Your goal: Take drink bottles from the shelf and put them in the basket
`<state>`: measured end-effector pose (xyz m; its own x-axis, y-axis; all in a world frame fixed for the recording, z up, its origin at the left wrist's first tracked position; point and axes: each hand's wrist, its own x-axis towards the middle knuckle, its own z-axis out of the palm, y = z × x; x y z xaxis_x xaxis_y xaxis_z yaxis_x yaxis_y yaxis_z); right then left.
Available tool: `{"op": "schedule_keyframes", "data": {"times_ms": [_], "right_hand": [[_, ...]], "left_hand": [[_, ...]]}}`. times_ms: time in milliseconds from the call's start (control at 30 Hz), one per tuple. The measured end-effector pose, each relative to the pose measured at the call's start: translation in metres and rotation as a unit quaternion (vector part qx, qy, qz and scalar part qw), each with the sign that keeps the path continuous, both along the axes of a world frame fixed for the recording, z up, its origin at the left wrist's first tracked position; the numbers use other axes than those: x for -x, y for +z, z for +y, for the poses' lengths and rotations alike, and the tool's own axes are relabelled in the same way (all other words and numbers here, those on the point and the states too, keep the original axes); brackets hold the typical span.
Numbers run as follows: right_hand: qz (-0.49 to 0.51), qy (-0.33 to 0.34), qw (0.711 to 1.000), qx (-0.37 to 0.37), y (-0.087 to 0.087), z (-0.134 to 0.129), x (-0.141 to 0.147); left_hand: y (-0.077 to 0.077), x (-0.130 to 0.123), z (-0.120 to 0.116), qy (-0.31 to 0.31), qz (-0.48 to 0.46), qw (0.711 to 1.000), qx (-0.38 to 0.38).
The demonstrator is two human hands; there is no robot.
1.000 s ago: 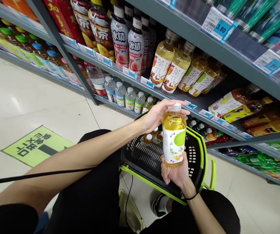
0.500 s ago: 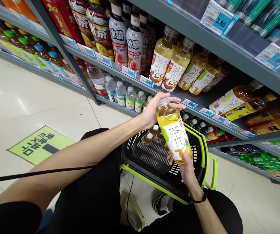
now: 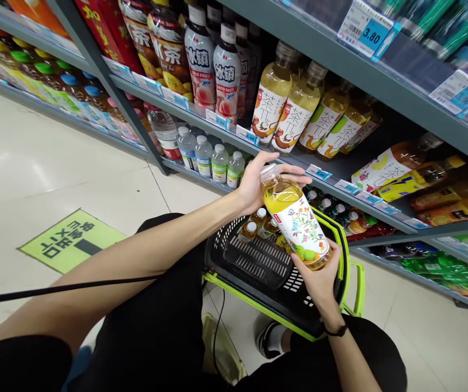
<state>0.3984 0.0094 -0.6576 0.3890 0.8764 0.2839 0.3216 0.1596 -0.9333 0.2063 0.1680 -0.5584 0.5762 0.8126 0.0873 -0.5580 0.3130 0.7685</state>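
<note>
A bottle of pale yellow tea (image 3: pixel 295 218) is tilted in front of me, its cap end up and to the left. The white label shows a flowery picture with green fruit. My right hand (image 3: pixel 319 272) is closed round its base, thumb on the label side. My left hand (image 3: pixel 254 185) is at the neck, with thumb apart and fingers stretched out behind the cap; the neck lies close to the palm, and how firmly it touches is hidden. Below the bottle is a black shopping basket (image 3: pixel 254 261) with a lime-green rim, holding several small white-capped bottles (image 3: pixel 250 230).
Matching tea bottles (image 3: pixel 272 103) stand on the shelf ahead, with a price-tag rail (image 3: pixel 217 120) along its edge. Small water bottles (image 3: pixel 203 155) line the lower shelf. A yellow-green floor sign (image 3: pixel 71 239) lies left. A black cord (image 3: pixel 66 288) crosses my left arm.
The bottle has turned about its long axis, from the Chinese lettering to the flowery side. My right hand has shifted its hold around the base. My left hand has barely moved.
</note>
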Motion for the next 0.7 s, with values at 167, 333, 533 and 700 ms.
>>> {"op": "schedule_keyframes", "data": {"times_ms": [167, 333, 533, 700], "right_hand": [[-0.110, -0.035, 0.987, -0.112, -0.007, 0.004, -0.010], [-0.194, -0.035, 0.962, -0.190, -0.005, 0.009, -0.020], [-0.320, -0.057, 0.913, -0.247, 0.005, 0.009, -0.034], [-0.347, -0.059, 0.898, -0.262, 0.007, 0.007, -0.040]], "left_hand": [[0.001, 0.001, -0.002, 0.003, -0.004, 1.000, -0.004], [-0.001, 0.000, -0.001, -0.008, -0.011, 1.000, 0.026], [-0.006, 0.000, 0.002, -0.028, -0.031, 0.998, 0.043], [-0.008, 0.000, 0.004, -0.042, -0.039, 0.997, 0.046]]}}
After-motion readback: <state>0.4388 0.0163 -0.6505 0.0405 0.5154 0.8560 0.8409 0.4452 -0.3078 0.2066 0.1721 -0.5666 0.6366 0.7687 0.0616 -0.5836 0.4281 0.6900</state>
